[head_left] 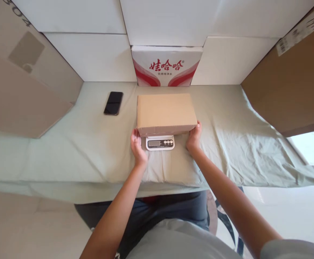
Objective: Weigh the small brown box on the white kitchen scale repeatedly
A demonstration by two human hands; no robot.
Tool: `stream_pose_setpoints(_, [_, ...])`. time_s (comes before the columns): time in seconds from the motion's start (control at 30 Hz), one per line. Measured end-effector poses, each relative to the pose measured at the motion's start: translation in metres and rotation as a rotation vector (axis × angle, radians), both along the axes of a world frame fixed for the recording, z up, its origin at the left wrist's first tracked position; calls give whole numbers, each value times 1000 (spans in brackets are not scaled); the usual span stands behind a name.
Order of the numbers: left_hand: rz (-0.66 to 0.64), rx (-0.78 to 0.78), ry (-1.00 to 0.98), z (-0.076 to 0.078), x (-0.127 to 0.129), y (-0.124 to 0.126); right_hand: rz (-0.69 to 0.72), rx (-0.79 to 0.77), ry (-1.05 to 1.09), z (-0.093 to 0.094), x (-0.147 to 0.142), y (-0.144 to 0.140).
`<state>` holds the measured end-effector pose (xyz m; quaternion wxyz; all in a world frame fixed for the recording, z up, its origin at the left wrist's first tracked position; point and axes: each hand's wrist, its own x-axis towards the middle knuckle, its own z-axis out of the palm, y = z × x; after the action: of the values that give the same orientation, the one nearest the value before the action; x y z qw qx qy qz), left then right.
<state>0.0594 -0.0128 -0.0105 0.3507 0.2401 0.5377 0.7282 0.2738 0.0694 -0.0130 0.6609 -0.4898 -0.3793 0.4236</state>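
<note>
A plain brown cardboard box (pixel 166 109) is at the middle of the cloth-covered table, over a small white digital kitchen scale (pixel 160 143). The scale's front, with a display and round buttons, sticks out below the box; its platform is mostly hidden, and I cannot tell whether the box rests fully on it. My left hand (pixel 138 145) grips the box's near left corner. At the near right corner, my right hand (pixel 194 137) holds the box, its fingers partly hidden behind the side.
A black smartphone (pixel 113 103) lies left of the box. Behind stands a white and red carton (pixel 167 66) among white boxes (pixel 105 55). Large brown cartons flank the table at left (pixel 30 82) and right (pixel 294 75). Wrinkled pale green cloth (pixel 227 144) drapes over the table's front edge.
</note>
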Motion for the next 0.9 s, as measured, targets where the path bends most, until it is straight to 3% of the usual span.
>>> stream_pose_setpoints(0.13, [-22, -22, 17, 0, -1, 0, -54, -1, -11, 0, -1, 1])
stream_pose_setpoints(0.63, [24, 22, 26, 7, -3, 8, -11, 20, 1, 1, -2, 10])
stream_pose_setpoints(0.73, [4, 43, 51, 9, -6, -5, -22, 40, 31, -2, -3, 12])
stream_pose_setpoints(0.9, [68, 38, 84, 8, -20, -57, -24, 64, 59, -5, -4, 18])
